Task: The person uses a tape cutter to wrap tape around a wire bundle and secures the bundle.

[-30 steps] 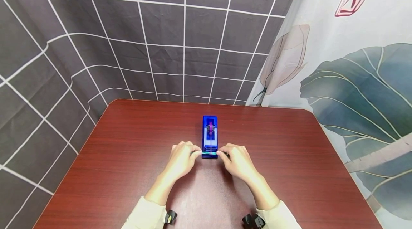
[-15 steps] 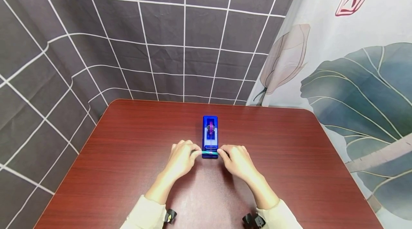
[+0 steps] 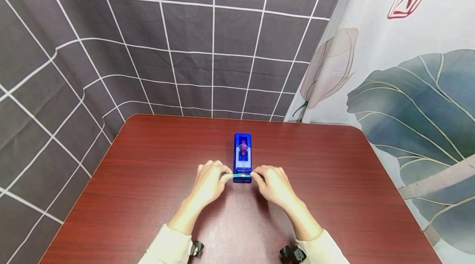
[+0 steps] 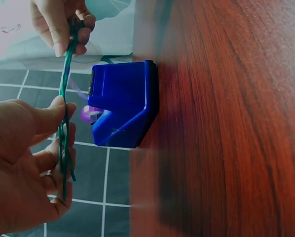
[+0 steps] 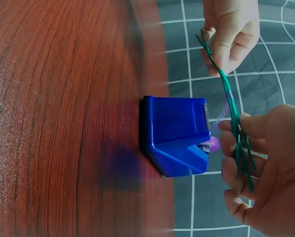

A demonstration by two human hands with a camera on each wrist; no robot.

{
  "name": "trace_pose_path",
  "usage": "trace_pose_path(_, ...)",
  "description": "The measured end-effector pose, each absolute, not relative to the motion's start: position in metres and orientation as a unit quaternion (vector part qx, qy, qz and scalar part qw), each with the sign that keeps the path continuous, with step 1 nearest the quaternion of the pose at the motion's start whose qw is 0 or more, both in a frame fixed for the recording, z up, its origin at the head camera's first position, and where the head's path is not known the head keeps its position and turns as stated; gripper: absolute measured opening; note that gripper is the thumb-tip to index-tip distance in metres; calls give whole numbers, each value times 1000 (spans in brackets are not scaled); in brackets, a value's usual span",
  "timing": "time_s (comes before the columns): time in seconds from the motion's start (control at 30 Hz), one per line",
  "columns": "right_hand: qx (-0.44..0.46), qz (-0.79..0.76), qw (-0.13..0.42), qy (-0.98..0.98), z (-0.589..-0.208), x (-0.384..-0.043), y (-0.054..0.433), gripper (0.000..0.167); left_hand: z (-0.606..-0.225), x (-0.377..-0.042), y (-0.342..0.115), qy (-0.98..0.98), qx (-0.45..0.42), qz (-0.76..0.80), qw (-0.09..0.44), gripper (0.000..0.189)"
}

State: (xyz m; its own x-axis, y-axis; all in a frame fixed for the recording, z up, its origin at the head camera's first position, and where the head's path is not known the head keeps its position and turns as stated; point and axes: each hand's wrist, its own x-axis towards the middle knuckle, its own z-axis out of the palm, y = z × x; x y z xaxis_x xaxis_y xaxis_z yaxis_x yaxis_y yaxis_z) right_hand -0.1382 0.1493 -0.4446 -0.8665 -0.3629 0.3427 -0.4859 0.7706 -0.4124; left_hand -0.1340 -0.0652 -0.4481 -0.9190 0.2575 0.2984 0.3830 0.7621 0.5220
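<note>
A blue tape dispenser [image 3: 242,165] with a purple roll [image 5: 211,144] stands on the table. Across its near end, in front of the toothed cutter, runs a bundle of thin green strands [image 4: 66,74], like cords or wires. My left hand [image 3: 209,183] pinches one end of the bundle between thumb and fingers; my right hand [image 3: 273,185] pinches the other. Loose strand ends fan out past both grips. From the dispenser a purplish tape strip [image 5: 220,116] reaches to the middle of the bundle, where a band of it overlaps the strands.
The red-brown wooden table [image 3: 156,148] carries the dispenser near its middle. Behind it hangs a dark grey curtain [image 3: 189,66] with white grid lines, and at the right a pale curtain [image 3: 408,103] with leaf prints. Black wrist devices [image 3: 292,254] sit at both sleeves.
Between my hands the bundle looks slightly narrower and straighter than a second ago, and sits a touch farther from me. My hands and the dispenser have barely moved.
</note>
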Motion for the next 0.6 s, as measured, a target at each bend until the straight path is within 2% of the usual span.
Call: trace_pose_path(0.6,229,237,130,-935,-449,-139,150,11,-450,-137,-65,-936,-166,-288,114,5)
